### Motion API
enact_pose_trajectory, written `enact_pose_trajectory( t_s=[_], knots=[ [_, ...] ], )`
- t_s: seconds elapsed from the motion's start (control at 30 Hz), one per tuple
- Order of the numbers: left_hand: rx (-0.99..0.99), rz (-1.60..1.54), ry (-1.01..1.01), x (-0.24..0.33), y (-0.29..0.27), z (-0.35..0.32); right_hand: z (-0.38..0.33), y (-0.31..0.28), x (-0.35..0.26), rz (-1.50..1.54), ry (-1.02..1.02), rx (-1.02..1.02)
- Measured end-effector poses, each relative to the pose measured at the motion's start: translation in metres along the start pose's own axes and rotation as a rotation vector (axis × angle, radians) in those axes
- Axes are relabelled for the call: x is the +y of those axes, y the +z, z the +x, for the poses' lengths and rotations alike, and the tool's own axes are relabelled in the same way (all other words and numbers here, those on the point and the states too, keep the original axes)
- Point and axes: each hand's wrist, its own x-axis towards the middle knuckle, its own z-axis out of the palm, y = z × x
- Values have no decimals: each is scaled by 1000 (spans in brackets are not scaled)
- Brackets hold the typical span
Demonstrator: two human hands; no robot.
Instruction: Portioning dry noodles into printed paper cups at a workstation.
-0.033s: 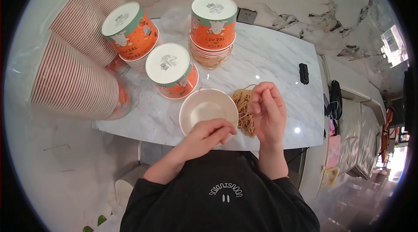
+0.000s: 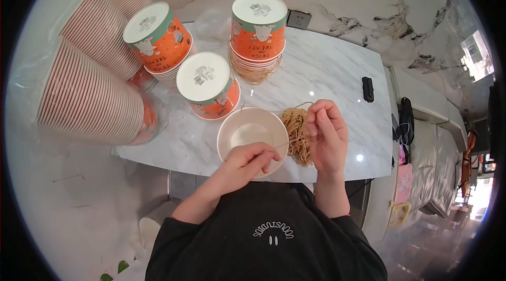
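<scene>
Left hand (image 2: 247, 162) and right hand (image 2: 329, 138) slightly farther apart than before; thin strand (image 2: 286, 145) now visible between. Left pinches it; right grip, I cannot tell.

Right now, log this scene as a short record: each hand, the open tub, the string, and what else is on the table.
Left hand: over the open tub's near side, fingers bent
Right hand: raised beside the tan string bundle, fingers curled
Strand: thin, seems to run between the hands; grip unclear
Open tub: upright, white inside
Upturned tubs: orange and green, beyond the open tub
Small black object: far right on the marbled table
</scene>
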Motion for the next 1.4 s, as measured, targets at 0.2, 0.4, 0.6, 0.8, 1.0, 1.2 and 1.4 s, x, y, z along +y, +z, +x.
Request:
enact_pose_trajectory(
  t_s=[0.2,0.4,0.6,0.8,1.0,1.2,1.4],
  knots=[
    [107,7,28,5,2,-7,-17,-35,19,7,125,31],
    [-23,-123,0,-15,28,18,-26,-12,12,136,104,-41],
    [104,-8,56,-18,11,17,-19,-33,1,-155,104,27],
    [231,188,79,-5,16,20,-18,-38,4,-1588,-324,68],
    [252,154,136,-10,17,28,-31,3,-3,-958,-84,-339],
    [64,43,-35,-1,-10,22,-31,-6,-2,-914,-6,-337],
    [28,-143,9,6,-13,15,-31,-7,2,-843,-186,-266]
  ],
)
